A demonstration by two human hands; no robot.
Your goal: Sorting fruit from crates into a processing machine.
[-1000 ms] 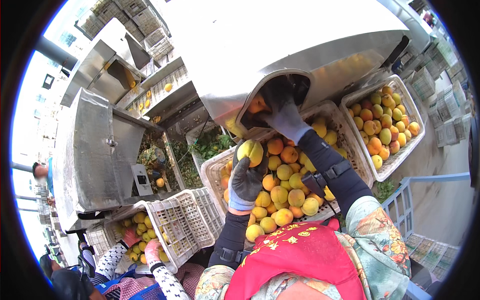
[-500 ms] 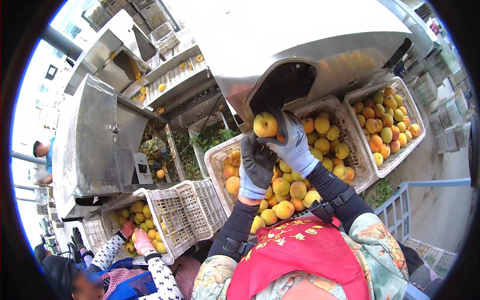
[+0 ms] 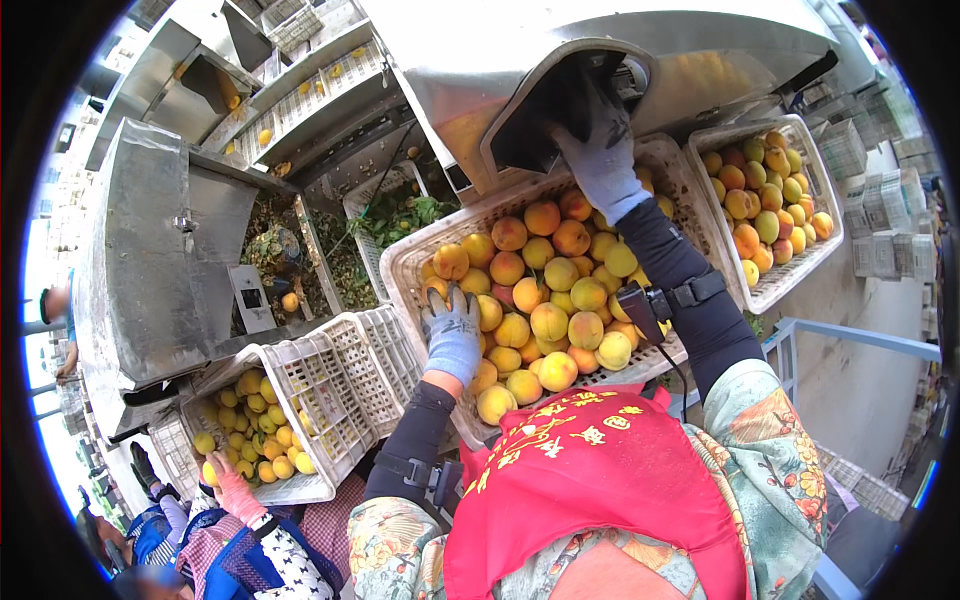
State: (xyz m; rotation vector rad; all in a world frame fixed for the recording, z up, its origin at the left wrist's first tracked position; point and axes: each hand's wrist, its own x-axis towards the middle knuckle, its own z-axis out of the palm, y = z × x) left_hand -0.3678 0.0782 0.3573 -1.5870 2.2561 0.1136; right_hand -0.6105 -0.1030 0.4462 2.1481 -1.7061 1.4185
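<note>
Right now my right hand [image 3: 598, 150], in a blue-grey knit glove with dark-coated fingers, is reaching into the dark arched opening [image 3: 530, 125] of a silver sheet-metal housing [image 3: 725, 62]. Fingers are disappearing into shadow; can't tell if they're spread, pressed together or pinching anything.

My left hand [image 3: 453, 330], same type of glove, is resting back-up on the left side of the fruit pile, touching it. Fingers are sitting slightly apart, curving down; palm side is hidden, so can't tell if it's gripping one.

Round yellow-orange peaches [image 3: 549, 322], some blushing red, are lying piled in a large off-white perforated plastic crate [image 3: 697, 225] in front of me, under the opening. My right forearm is crossing above it, carrying a small black strapped-on box [image 3: 640, 306].

A second off-white crate [image 3: 790, 278], just beside it on the right, is holding more fruit. Over on the left, a co-worker's pink-gloved hand [image 3: 236, 494] is touching yellow fruit in a tilted white slatted crate [image 3: 305, 378]. Green leaves [image 3: 415, 215] are lying behind my crate, beside the metalwork.
</note>
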